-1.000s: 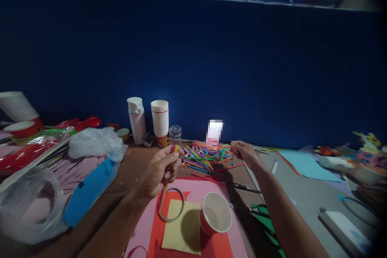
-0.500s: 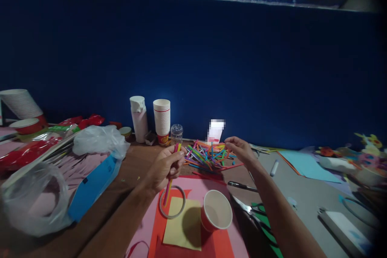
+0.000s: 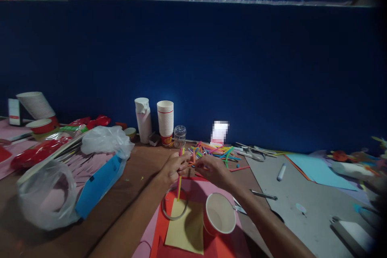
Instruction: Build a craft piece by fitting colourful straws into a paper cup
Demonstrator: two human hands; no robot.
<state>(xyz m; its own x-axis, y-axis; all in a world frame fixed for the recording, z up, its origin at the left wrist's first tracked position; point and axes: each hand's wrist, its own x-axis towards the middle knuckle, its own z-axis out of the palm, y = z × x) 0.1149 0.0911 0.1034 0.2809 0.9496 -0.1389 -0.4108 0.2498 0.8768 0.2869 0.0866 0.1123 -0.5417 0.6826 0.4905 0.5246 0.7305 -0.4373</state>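
two hands meet over a few straws on a crowded craft table

the left hand (image 3: 173, 168) is closed around a small bunch of straws (image 3: 179, 185), held upright above one tape ring (image 3: 169, 211); two colours show in it, one pink and one yellow. the right hand (image 3: 212, 171) sits just beside it with fingers drawn together, and i cannot tell whether they pinch anything. behind both hands lies one loose straw pile (image 3: 216, 150), too tangled to count. one open paper cup (image 3: 220, 218) stands by the right forearm, next to one yellow square (image 3: 186, 231). along the blue wall stand one white bottle (image 3: 143, 119), one cup stack (image 3: 165, 121) and one clear jar (image 3: 179, 135). one marker (image 3: 281, 171) and one pen (image 3: 263, 195) lie further right.
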